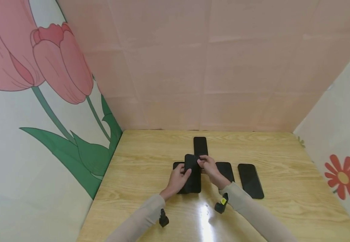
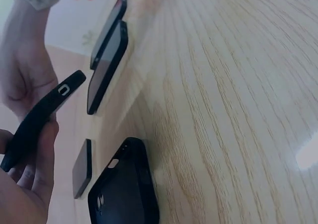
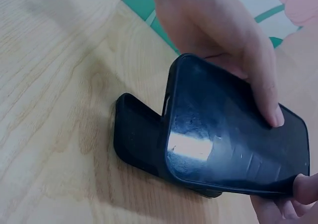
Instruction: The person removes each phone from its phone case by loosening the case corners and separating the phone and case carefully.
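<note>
Both hands hold a black phone in a dark case (image 1: 193, 178) (image 2: 42, 112) (image 3: 233, 134) above the table. The left hand (image 1: 178, 178) (image 2: 25, 189) (image 3: 223, 30) grips its left edge, with the thumb on the glossy face. At the upper right corner, the right hand (image 1: 210, 170) (image 2: 30, 60) (image 3: 303, 199) pinches the edge between thumb and fingers. Partly hidden below the held phone, an empty-looking black case (image 1: 179, 165) (image 2: 129, 189) (image 3: 136, 132) lies on the wooden table.
A small dark phone-like slab (image 1: 200, 145) (image 2: 82, 169) lies behind the hands. Another dark slab (image 1: 225, 170) sits partly behind the right hand, and a black phone (image 1: 250, 181) farther right. Printed cloth walls (image 1: 169, 111) border the wooden table (image 1: 138, 148).
</note>
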`<state>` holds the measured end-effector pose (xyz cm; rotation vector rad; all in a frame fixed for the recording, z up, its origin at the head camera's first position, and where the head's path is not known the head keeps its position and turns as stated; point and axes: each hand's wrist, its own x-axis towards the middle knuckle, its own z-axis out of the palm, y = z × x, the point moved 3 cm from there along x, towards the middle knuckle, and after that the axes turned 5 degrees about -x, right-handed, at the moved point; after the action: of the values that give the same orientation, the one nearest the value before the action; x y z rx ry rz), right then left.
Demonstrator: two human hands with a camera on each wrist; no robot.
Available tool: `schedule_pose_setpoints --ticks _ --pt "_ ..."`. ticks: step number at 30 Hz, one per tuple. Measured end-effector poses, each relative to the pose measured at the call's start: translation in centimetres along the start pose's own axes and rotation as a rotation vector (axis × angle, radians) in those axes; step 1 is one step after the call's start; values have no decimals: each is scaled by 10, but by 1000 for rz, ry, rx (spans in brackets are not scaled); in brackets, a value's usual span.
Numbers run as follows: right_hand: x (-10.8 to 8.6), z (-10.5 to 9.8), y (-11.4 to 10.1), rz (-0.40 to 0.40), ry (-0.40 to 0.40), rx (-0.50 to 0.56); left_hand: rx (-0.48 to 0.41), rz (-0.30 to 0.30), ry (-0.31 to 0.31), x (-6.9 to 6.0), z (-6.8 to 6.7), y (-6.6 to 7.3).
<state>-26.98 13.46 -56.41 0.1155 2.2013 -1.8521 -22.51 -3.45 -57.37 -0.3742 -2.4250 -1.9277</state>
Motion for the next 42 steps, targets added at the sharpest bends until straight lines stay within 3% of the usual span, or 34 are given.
schedule_pose_setpoints --ticks 8,13,20,29,42 --pt "1 8 10 -4 -16 52 7 27 64 -4 2 3" --pt "0 12 10 -17 78 72 33 40 73 -5 5 6" --pt "-5 12 2 -47 204 -10 94 88 62 -7 7 9" --pt "-2 14 3 -40 230 -84 68 16 56 -8 7 9" --pt "1 12 8 3 227 -65 112 14 42 -11 9 10"
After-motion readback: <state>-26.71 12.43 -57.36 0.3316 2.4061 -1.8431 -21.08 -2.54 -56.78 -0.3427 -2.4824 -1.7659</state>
